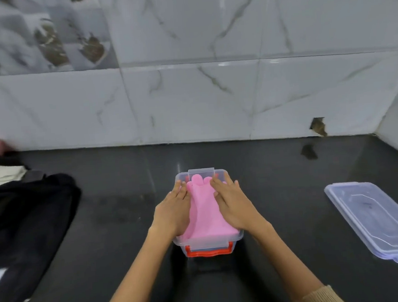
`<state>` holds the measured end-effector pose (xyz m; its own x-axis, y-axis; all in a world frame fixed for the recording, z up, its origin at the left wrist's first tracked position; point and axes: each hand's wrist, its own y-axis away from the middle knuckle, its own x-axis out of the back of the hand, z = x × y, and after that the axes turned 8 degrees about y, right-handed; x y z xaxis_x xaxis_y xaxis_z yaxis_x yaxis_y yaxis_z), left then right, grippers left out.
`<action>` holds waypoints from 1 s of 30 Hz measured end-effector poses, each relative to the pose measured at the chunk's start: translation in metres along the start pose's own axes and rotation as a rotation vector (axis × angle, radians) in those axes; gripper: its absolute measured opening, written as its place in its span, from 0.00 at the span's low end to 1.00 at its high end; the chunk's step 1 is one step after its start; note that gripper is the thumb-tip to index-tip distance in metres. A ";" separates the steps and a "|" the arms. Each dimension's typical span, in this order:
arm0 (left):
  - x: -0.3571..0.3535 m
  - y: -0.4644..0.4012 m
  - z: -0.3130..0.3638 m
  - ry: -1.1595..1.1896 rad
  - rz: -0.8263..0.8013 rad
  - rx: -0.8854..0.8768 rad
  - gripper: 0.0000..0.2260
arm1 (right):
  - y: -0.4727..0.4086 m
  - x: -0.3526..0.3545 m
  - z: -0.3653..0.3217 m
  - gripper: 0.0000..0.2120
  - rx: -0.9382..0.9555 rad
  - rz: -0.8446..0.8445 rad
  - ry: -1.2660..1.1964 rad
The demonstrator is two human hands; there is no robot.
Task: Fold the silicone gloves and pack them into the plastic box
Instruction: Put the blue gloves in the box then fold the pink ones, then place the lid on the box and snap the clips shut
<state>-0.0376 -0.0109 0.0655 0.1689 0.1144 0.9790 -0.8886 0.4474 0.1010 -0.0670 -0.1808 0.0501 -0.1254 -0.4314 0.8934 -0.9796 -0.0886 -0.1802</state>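
A clear plastic box (208, 243) with red clips stands on the black counter in the middle of the head view. Pink silicone gloves (204, 210) lie inside it, their fingers pointing to the far end. My left hand (173, 211) presses flat on the gloves' left side with straight fingers. On the right side my right hand (233, 204) presses down the same way. Both hands reach into the box from the near end.
The box's clear lid (379, 220) lies on the counter to the right. A black bag (27, 226) and folded cloths (0, 175) sit at the left. A tiled marble wall (189, 99) rises behind the counter.
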 end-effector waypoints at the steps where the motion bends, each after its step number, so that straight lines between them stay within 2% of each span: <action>1: 0.001 0.003 -0.006 0.031 0.010 0.015 0.26 | -0.003 -0.003 -0.004 0.22 -0.003 -0.020 -0.104; 3: 0.004 0.009 -0.017 0.070 0.027 0.042 0.27 | -0.009 -0.012 -0.014 0.22 0.011 -0.048 -0.155; 16: 0.007 0.025 -0.066 -0.008 0.018 0.177 0.28 | -0.036 -0.040 -0.062 0.21 0.036 -0.108 0.060; 20: 0.012 0.026 -0.059 0.017 0.017 0.215 0.30 | -0.035 -0.041 -0.059 0.22 0.064 -0.079 -0.113; 22: 0.014 0.024 -0.049 0.026 0.121 0.216 0.28 | -0.031 -0.038 -0.054 0.23 0.049 -0.062 -0.324; 25: 0.019 0.010 -0.019 0.073 0.294 0.108 0.25 | -0.020 -0.026 -0.032 0.24 -0.022 0.020 -0.442; 30: 0.014 -0.029 0.063 0.232 0.343 -0.187 0.25 | 0.018 0.010 0.036 0.25 -0.249 0.166 -0.372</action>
<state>-0.0364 -0.0784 0.0879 -0.0113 0.4701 0.8825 -0.8213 0.4991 -0.2764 -0.0798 -0.2189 0.0405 -0.2635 -0.7175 0.6448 -0.9645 0.2070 -0.1638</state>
